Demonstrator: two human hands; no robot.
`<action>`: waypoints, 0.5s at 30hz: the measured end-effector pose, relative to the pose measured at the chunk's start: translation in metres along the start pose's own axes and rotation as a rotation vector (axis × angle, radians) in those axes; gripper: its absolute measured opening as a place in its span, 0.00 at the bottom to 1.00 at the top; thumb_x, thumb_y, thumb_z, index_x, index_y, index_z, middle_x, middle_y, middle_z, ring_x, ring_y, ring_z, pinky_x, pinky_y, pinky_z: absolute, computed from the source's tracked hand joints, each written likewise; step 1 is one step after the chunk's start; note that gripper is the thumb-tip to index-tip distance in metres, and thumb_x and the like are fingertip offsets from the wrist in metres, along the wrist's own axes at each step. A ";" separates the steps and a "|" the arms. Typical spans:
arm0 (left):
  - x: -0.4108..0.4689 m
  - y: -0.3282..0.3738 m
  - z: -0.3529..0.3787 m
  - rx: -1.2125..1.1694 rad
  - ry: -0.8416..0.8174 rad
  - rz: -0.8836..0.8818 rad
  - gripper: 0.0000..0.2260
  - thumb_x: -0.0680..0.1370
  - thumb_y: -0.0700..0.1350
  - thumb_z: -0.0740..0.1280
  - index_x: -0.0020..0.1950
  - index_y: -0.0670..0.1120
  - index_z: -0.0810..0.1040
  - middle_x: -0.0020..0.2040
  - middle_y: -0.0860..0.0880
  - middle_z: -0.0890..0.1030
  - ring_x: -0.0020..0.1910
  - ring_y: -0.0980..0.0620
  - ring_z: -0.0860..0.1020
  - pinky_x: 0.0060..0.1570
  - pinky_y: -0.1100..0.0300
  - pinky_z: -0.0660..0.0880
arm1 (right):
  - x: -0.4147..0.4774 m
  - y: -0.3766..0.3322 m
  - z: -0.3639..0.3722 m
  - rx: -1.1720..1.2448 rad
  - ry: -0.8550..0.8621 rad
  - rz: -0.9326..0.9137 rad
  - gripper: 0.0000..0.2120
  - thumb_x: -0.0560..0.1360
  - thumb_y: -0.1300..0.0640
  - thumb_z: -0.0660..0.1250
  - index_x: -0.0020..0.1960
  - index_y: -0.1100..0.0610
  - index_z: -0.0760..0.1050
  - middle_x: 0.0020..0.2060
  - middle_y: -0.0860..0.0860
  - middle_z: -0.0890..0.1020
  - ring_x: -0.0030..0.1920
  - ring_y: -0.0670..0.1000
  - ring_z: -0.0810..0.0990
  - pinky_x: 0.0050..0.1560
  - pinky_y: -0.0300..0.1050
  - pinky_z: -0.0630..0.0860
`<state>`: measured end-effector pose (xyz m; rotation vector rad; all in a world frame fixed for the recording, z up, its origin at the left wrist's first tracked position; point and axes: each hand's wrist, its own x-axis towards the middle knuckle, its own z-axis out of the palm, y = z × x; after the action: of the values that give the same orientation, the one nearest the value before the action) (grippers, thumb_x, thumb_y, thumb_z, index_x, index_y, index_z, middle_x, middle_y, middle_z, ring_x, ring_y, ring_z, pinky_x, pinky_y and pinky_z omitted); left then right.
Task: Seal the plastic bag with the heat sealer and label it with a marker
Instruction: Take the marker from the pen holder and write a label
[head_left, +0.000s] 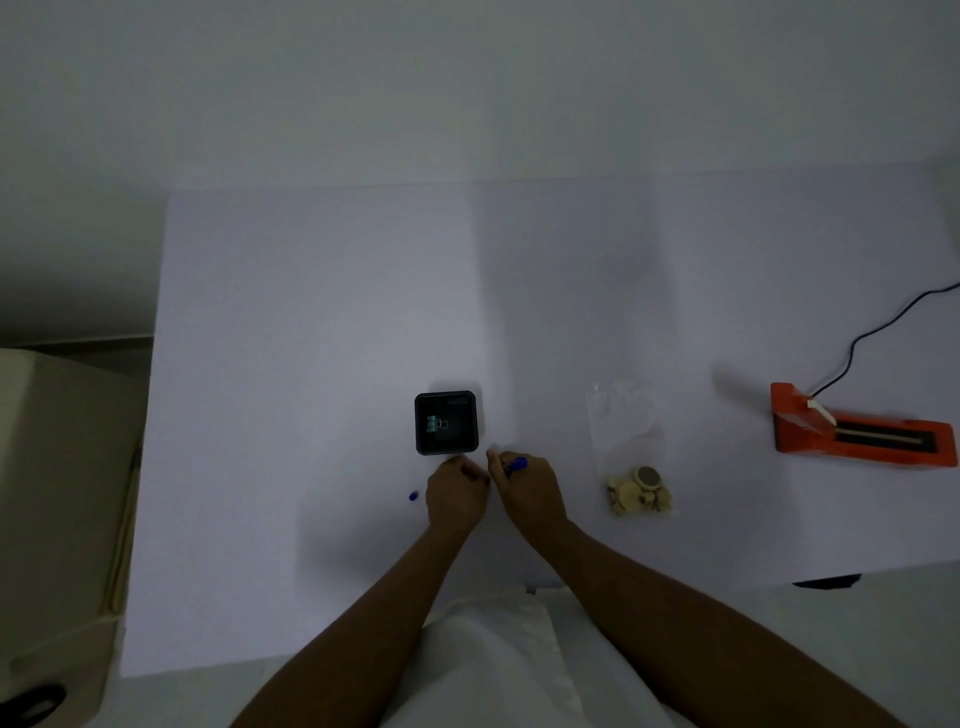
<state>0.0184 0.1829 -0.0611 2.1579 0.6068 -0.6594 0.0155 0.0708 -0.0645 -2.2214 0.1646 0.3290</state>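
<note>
A clear plastic bag (626, 441) lies flat on the white table (311, 312), with several beige pieces and a round dark-faced one at its near end. To the far right stands the orange heat sealer (862, 434), its jaw raised. My right hand (530, 493) grips a marker (516, 464) with a blue part showing; a pale tip pokes out toward my left hand (456, 496). The left hand's fingers are curled close against the right hand, and what they hold is hidden. A small blue cap (413, 496) lies left of that hand.
A black square holder (445, 422) with binder clips inside stands just beyond my hands. The sealer's black cord (878, 327) runs off the table's right edge. A beige cabinet (57, 467) stands beside the table on the left.
</note>
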 end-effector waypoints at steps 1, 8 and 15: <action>0.000 0.000 0.000 0.000 0.001 0.003 0.05 0.76 0.42 0.68 0.46 0.41 0.79 0.45 0.44 0.83 0.43 0.51 0.81 0.42 0.64 0.73 | 0.000 0.001 0.000 -0.009 0.002 0.001 0.23 0.81 0.54 0.61 0.28 0.50 0.64 0.22 0.46 0.68 0.23 0.46 0.67 0.28 0.33 0.64; 0.000 -0.001 0.000 0.002 0.005 0.011 0.05 0.76 0.42 0.67 0.46 0.41 0.80 0.45 0.45 0.83 0.40 0.54 0.78 0.40 0.65 0.70 | 0.000 0.005 0.001 -0.043 -0.026 -0.006 0.21 0.81 0.54 0.61 0.29 0.51 0.68 0.22 0.45 0.68 0.22 0.44 0.67 0.28 0.34 0.65; -0.001 -0.003 0.001 -0.008 0.002 0.023 0.05 0.77 0.40 0.66 0.46 0.41 0.79 0.45 0.44 0.83 0.43 0.51 0.80 0.43 0.64 0.72 | -0.002 0.007 0.004 -0.058 -0.059 -0.042 0.19 0.81 0.54 0.61 0.31 0.53 0.70 0.23 0.43 0.68 0.23 0.41 0.67 0.29 0.30 0.64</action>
<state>0.0157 0.1833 -0.0628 2.1553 0.5837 -0.6421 0.0111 0.0700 -0.0717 -2.2658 0.0774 0.3799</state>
